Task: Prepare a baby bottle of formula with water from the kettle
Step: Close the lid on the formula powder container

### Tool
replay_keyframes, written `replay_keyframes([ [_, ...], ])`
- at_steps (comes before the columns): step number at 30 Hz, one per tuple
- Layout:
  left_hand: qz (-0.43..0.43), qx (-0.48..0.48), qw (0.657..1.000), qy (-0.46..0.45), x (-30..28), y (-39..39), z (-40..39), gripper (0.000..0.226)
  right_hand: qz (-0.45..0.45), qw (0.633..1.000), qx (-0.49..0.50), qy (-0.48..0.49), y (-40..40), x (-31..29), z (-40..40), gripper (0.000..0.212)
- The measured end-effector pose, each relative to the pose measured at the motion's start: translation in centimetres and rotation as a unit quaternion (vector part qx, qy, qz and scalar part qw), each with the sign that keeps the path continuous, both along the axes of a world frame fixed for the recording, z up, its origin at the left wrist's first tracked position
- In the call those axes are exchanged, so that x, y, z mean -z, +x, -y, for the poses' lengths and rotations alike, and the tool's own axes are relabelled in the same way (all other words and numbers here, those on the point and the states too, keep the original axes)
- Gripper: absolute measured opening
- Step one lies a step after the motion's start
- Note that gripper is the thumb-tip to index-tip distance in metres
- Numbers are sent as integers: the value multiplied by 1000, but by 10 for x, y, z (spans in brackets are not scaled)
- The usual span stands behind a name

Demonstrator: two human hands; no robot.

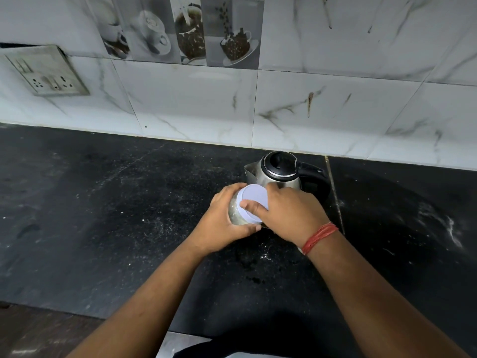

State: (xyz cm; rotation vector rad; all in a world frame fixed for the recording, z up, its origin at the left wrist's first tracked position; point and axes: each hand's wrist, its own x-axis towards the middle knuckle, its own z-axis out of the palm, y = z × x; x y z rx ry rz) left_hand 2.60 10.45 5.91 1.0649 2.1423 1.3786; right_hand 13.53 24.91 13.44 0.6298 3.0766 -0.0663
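Two hands met over a dark countertop (103, 202), both closed on one clear jar (235, 214). Left hand (224, 220) wrapped round the jar's glassy body from the left, fingers curled behind it, thumb pressed along the near side under the lid. Right hand (289, 215) clamped over the pale lilac lid (254, 200) from the right, thumb laid across its top, fingers curved round the far rim. Jar tilted a little toward the camera, lid seated on it; could not tell whether it rested on the counter or was lifted. Contents too blurred to name. Red thread band (318, 237) wound round the right wrist. Just behind the hands stood a steel kettle (276, 174), upright, black lid shut, spout to the left, black handle to the right, near the foot of the marbled tile wall (335, 112). Off on the left of that wall, a socket plate (47, 71). White specks scattered across the counter.
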Motion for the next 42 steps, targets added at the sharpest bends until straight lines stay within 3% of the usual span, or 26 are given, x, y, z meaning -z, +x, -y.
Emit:
replay_keyframes([
  [2, 21, -4, 1000, 3, 1, -3, 2, 89, -5, 1000, -10, 0, 2, -6, -9, 74],
  [4, 29, -3, 1000, 3, -1, -6, 2, 88, -35, 995, -65, -60, 4, -12, -20, 69],
  [8, 36, 5, 999, 0, -6, -6, 0, 91, -12, 968, -211, -137, 3, -14, -34, 81],
  [11, 27, 11, 1000, -2, -10, -3, -2, 94, -32, 973, -181, -137, 3, -12, -32, 81],
  [15, -5, 33, 999, -15, -19, 4, -7, 86, -47, 992, -111, -44, 2, -8, -13, 77],
  [17, -9, 38, 999, -19, -20, 7, -7, 85, -45, 993, -102, -45, 3, -4, -8, 76],
  [23, 107, 62, 992, -4, -25, 5, 5, 84, 7, 981, -176, -75, 6, -15, -22, 85],
  [27, 120, 96, 988, -13, -37, 9, 5, 89, -32, 981, -188, -32, 5, -23, -23, 82],
  [32, 90, 27, 995, 28, -41, 20, -8, 90, -145, 974, -168, 44, 1, -19, -20, 76],
  [42, 71, -36, 994, 75, -35, 29, -17, 77, -175, 983, -36, 30, -4, -9, -4, 77],
])
